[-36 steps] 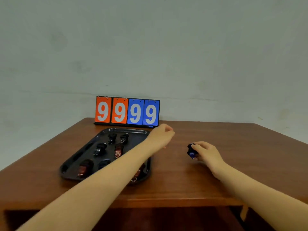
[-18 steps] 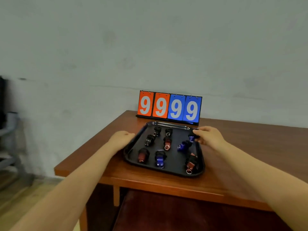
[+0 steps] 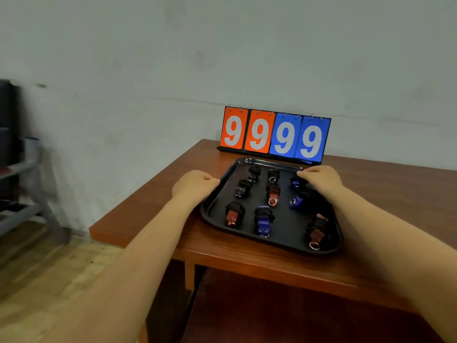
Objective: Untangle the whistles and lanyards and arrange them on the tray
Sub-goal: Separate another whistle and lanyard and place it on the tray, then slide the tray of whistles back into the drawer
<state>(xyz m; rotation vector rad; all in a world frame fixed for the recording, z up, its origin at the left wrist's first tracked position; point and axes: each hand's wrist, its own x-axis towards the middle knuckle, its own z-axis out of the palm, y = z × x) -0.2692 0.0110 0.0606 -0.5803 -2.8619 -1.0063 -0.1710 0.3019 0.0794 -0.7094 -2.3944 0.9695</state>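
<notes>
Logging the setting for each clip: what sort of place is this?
Probably a plain indoor room set up for recording, not a home or shop. A wooden table stands against a bare wall, with a flip scoreboard reading 9999 and a metal rack at the left.

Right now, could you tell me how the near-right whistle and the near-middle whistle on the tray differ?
The near-right whistle is red; the near-middle whistle is blue. The red one shows a metal ring at its near end; none is visible on the blue one. Both carry bundled black cord and lie on the black tray.
</notes>
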